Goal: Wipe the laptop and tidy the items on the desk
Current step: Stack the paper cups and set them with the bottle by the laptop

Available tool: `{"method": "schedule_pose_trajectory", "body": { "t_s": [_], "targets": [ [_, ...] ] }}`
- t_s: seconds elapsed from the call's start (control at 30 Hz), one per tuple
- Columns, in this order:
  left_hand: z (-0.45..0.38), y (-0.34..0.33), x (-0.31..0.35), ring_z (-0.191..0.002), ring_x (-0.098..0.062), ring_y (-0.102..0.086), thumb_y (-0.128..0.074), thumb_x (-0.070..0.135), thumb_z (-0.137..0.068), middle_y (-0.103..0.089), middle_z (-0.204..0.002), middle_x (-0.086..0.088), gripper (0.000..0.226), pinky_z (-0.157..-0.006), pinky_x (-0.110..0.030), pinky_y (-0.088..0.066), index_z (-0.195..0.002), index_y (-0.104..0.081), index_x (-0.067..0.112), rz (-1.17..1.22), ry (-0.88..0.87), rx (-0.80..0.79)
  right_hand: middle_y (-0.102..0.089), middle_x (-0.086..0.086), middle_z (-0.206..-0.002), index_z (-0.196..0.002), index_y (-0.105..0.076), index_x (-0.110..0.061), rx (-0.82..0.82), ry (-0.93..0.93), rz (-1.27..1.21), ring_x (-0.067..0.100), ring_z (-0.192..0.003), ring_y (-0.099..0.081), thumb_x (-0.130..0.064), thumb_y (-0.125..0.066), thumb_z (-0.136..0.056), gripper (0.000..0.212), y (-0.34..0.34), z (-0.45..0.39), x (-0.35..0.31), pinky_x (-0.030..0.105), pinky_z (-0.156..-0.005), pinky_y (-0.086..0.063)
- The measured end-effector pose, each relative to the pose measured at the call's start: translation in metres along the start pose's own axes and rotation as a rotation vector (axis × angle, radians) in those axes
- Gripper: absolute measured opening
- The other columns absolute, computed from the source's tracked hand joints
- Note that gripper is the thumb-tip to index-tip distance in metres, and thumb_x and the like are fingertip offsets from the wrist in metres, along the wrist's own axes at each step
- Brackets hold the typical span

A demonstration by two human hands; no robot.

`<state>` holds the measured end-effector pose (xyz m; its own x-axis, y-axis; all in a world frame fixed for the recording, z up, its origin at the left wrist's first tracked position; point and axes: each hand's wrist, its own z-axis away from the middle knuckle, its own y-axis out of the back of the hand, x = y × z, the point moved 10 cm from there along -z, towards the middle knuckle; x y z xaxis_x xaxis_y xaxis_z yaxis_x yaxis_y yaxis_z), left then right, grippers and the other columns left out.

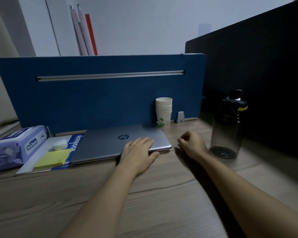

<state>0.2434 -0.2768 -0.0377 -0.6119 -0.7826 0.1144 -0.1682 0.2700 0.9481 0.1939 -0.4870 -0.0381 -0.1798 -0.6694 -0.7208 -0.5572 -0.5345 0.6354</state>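
My left hand (pixel 138 149) lies flat and open on the closed HP laptop (pixel 117 143) at frame centre, my right hand (pixel 192 143) loosely curled and empty beside it, so a careless push could knock the paper cups (pixel 163 112) behind.

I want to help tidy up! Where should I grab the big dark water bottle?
Probably grab the water bottle around its middle, from the front. It stands upright with a wide, smooth body, and a dark partition stands close behind. The desk in front is open.

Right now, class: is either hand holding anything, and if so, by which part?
Nothing is held. The left hand lies flat on the closed laptop, at its front right corner; the right hand is loosely curled, empty.
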Motion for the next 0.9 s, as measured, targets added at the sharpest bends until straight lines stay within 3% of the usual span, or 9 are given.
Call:
{"method": "schedule_pose_trajectory", "body": {
  "t_s": [0.2, 0.3, 0.4, 0.53, 0.63, 0.73, 0.9],
  "targets": [
    [0.034, 0.008, -0.008, -0.147, -0.013, -0.024, -0.041, 0.061, -0.092, -0.030, -0.159, 0.010, 0.063, -0.119, -0.039, -0.016, -0.149, -0.034, 0.034, 0.019, 0.015, 0.015, -0.066, -0.003, -0.081, -0.091, -0.061, -0.021, 0.033, -0.023, -0.041, 0.009, -0.073, -0.062, -0.031, -0.062, -0.091, 0.010, 0.043, 0.059, 0.013, 0.025, -0.063, -0.047],
    [0.048, 0.016, -0.020, -0.147, -0.011, -0.024, -0.043, 0.059, -0.093, -0.030, -0.159, 0.011, 0.062, -0.119, -0.038, -0.015, -0.149, -0.034, 0.035, 0.027, 0.038, 0.018, -0.069, -0.001, -0.078, -0.086, -0.063, -0.021, 0.125, -0.064, -0.083, 0.002, -0.062, -0.060, -0.026, -0.062, -0.091, 0.008, 0.069, 0.081, 0.028, 0.020, -0.055, -0.044],
    [0.056, 0.021, -0.033, -0.147, -0.010, -0.024, -0.043, 0.058, -0.094, -0.030, -0.159, 0.012, 0.060, -0.119, -0.039, -0.015, -0.149, -0.034, 0.036, 0.036, 0.066, 0.021, -0.066, 0.002, -0.079, -0.093, -0.061, -0.014, 0.232, -0.140, -0.174, 0.003, -0.056, -0.061, -0.026, -0.063, -0.091, 0.012, 0.097, 0.095, 0.052, 0.015, -0.044, -0.040],
    [0.065, 0.025, -0.045, -0.147, -0.010, -0.024, -0.043, 0.057, -0.094, -0.030, -0.159, 0.013, 0.058, -0.119, -0.039, -0.014, -0.148, -0.034, 0.038, 0.052, 0.075, 0.035, -0.048, 0.012, -0.121, -0.120, -0.048, -0.009, 0.357, -0.221, -0.157, 0.019, -0.092, -0.050, -0.040, -0.073, -0.081, 0.056, 0.125, 0.100, 0.074, 0.030, -0.078, -0.043],
    [0.069, 0.029, -0.065, -0.146, -0.010, -0.025, -0.045, 0.056, -0.094, -0.031, -0.158, 0.012, 0.057, -0.120, -0.040, -0.015, -0.148, -0.035, 0.040, 0.041, 0.087, 0.044, -0.036, 0.012, -0.135, -0.140, -0.032, -0.011, 0.323, -0.214, -0.156, 0.024, -0.108, -0.045, -0.048, -0.080, -0.072, 0.091, 0.119, 0.093, 0.075, 0.039, -0.093, -0.042],
    [0.075, 0.035, -0.095, -0.146, -0.012, -0.027, -0.044, 0.057, -0.094, -0.032, -0.158, 0.011, 0.057, -0.119, -0.042, -0.017, -0.148, -0.034, 0.040, 0.010, 0.120, 0.050, -0.042, 0.014, -0.138, -0.143, -0.031, -0.012, 0.313, -0.210, -0.095, 0.033, -0.122, -0.045, -0.049, -0.078, -0.073, 0.092, 0.117, 0.079, 0.076, 0.047, -0.101, -0.042],
    [0.074, 0.035, -0.108, -0.146, -0.014, -0.027, -0.042, 0.063, -0.092, -0.032, -0.158, 0.010, 0.061, -0.117, -0.044, -0.019, -0.148, -0.033, 0.040, 0.000, 0.132, 0.044, -0.054, 0.015, -0.130, -0.137, -0.042, -0.009, 0.277, -0.172, -0.071, 0.031, -0.114, -0.054, -0.044, -0.074, -0.080, 0.074, 0.108, 0.055, 0.074, 0.043, -0.094, -0.047]
  ]
}}
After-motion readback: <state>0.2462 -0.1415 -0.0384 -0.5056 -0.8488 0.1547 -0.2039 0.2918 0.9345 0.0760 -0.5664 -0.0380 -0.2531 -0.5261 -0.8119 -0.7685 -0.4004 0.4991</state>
